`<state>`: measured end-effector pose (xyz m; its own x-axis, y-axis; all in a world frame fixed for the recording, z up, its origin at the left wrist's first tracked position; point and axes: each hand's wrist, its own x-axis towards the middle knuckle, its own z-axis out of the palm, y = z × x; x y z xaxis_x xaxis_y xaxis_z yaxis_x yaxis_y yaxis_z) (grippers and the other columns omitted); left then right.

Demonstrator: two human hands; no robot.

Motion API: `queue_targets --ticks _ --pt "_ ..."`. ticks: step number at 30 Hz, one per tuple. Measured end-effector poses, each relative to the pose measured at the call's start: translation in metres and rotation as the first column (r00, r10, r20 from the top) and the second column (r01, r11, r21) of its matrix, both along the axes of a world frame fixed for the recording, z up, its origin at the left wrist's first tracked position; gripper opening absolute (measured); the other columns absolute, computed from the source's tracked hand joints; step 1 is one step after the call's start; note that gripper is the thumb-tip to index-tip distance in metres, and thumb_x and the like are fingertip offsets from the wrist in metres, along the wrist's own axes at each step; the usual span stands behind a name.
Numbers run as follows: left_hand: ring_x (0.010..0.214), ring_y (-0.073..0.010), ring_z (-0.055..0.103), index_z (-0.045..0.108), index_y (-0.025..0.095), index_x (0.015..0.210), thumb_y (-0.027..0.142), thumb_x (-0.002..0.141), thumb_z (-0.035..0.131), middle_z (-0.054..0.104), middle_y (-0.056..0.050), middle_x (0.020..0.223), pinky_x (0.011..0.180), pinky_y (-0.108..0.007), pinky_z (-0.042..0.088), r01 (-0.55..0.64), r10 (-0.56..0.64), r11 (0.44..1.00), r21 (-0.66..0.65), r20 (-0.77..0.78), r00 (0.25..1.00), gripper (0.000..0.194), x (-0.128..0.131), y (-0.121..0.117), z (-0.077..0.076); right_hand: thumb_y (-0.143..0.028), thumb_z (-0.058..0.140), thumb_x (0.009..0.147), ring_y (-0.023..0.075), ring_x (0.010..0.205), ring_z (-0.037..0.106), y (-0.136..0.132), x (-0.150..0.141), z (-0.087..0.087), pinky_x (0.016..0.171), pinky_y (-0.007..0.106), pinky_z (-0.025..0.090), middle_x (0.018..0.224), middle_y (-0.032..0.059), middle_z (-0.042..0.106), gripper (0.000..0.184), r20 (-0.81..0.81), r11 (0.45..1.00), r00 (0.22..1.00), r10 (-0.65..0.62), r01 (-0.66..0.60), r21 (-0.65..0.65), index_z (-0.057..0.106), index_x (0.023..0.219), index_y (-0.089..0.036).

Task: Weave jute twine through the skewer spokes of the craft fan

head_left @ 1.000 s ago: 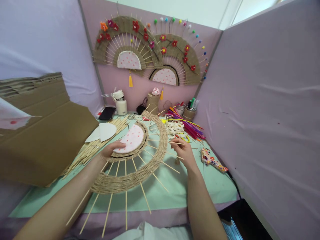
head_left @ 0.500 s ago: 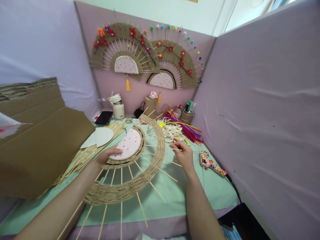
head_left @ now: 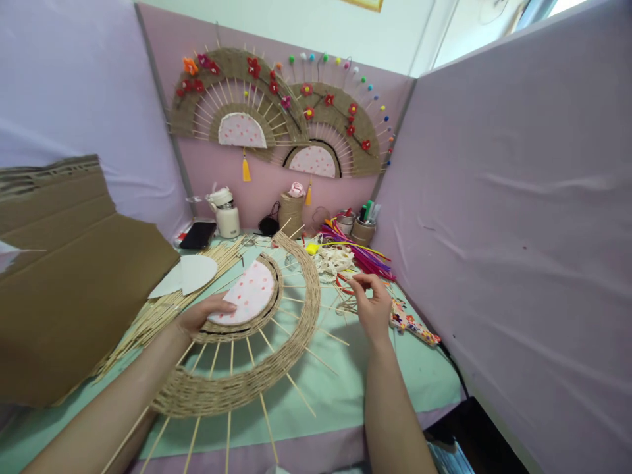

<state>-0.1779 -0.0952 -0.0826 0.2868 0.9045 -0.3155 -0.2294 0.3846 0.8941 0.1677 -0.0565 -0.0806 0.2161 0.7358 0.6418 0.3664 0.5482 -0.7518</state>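
Above the worktop (head_left: pixel 419 378), the woven fan (head_left: pixel 289 353) is held tilted. Its dotted panel (head_left: pixel 251 289) sits in the left hand (head_left: pixel 200 315), grip closed, thumb on top, presumably leaving outer spokes (head_left: pixel 269 428) unobstructed. Right hand (head_left: pixel 372 299): fingertips pinched; whether grasping a spoke cannot be told.

Left hand (head_left: pixel 210 311) has the woven fan (head_left: pixel 269 370) by its dotted half-circle (head_left: pixel 253 293). Right hand (head_left: pixel 374 301) is up near the stick ends (head_left: pixel 269 428), fingertips pinched, can't tell if there's anything in there. Flower-print tool (head_left: pixel 415 328) just beside it on the green counter (head_left: pixel 340 392), two flowery fans (head_left: pixel 232 64) up on the pink panel (head_left: pixel 220 172).
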Motion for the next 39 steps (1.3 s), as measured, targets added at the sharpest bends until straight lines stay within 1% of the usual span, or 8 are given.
queue_targets --ticks 5,9,12,20,25,31,35,39 --pt "0.068 -0.0237 0.069 0.067 0.013 0.114 0.017 0.056 0.076 0.075 -0.012 0.085 0.062 -0.027 0.052 0.025 -0.025 1.0 -0.007 0.016 1.0 0.058 0.004 -0.001 -0.001 -0.033 0.064 0.078 0.0157 0.072 0.053 0.007 0.008 -0.002 0.071 0.03 0.044 0.076 0.0012 0.062 0.014 -0.094 0.996 0.996 -0.006 -0.003 -0.094 0.067 0.079 -0.02" --pt "0.066 -0.0226 0.068 0.07 0.013 0.108 0.016 0.057 0.075 0.075 -0.012 0.084 0.06 -0.026 0.051 0.028 -0.028 0.999 -0.018 0.027 0.999 0.052 0.008 -0.004 0.0 -0.036 0.067 0.074 0.0151 0.069 0.054 0.012 0.012 -0.005 0.068 0.03 0.045 0.075 0.0015 0.063 0.019 -0.236 0.979 0.968 0.079 -0.12 -0.167 0.066 0.081 -0.018" --pt "0.066 -0.0237 0.069 0.069 0.012 0.11 0.016 0.056 0.074 0.075 -0.011 0.08 0.061 -0.027 0.052 0.031 -0.031 0.999 -0.018 0.042 0.999 0.054 0.009 -0.003 -0.004 -0.038 0.068 0.072 0.0152 0.069 0.055 0.015 0.013 -0.008 0.068 0.029 0.045 0.074 0.0014 0.063 0.021 -0.3 0.954 0.944 0.14 -0.209 -0.213 0.066 0.08 -0.019" --pt "0.063 -0.0234 0.069 0.066 0.009 0.115 0.02 0.056 0.074 0.075 -0.013 0.08 0.058 -0.026 0.051 0.0 0.002 1.0 -0.018 0.085 0.996 0.06 0.011 0.0 -0.013 -0.041 0.068 0.069 0.0138 0.065 0.052 0.021 -0.008 -0.011 0.064 0.027 0.044 0.071 -0.0002 0.06 0.024 -0.362 0.908 0.914 0.182 -0.298 -0.295 0.063 0.076 -0.019" --pt "0.064 -0.025 0.07 0.068 0.008 0.111 0.02 0.056 0.075 0.075 -0.014 0.08 0.06 -0.028 0.053 -0.003 0.004 1.0 -0.007 0.123 0.992 0.056 0.011 -0.001 -0.009 -0.039 0.069 0.066 0.0113 0.061 0.049 0.04 -0.038 0.007 0.06 0.025 0.04 0.066 -0.0024 0.058 0.022 -0.426 0.891 0.87 0.247 -0.376 -0.252 0.062 0.07 -0.019" --pt "0.073 -0.0278 0.072 0.067 0.013 0.112 0.02 0.055 0.077 0.076 -0.01 0.083 0.07 -0.031 0.057 -0.086 0.077 0.996 0.034 0.202 0.976 0.058 0.007 -0.002 0.0 -0.039 0.075 0.059 0.0105 0.056 0.049 0.065 -0.064 0.039 0.057 0.025 0.039 0.064 -0.0017 0.061 0.027 -0.411 0.754 0.785 0.463 -0.593 -0.281 0.063 0.07 -0.018" --pt "0.078 -0.0285 0.072 0.064 0.01 0.118 0.02 0.057 0.077 0.076 -0.01 0.082 0.076 -0.031 0.057 -0.092 0.082 0.995 0.026 0.256 0.963 0.063 0.005 -0.002 0.004 -0.041 0.078 0.056 0.0094 0.053 0.047 0.065 -0.078 0.045 0.053 0.024 0.036 0.061 -0.0031 0.059 0.033 -0.493 0.702 0.724 0.482 -0.656 -0.278 0.063 0.074 -0.018" --pt "0.079 -0.0289 0.072 0.057 0.007 0.127 0.019 0.062 0.074 0.076 -0.012 0.087 0.073 -0.032 0.058 -0.061 0.046 0.997 0.042 0.302 0.952 0.068 0.001 -0.001 -0.001 -0.041 0.08 0.056 0.0085 0.053 0.047 0.071 -0.086 0.055 0.051 0.023 0.035 0.063 -0.0037 0.059 0.034 -0.529 0.654 0.67 0.52 -0.711 -0.258 0.062 0.076 -0.019"
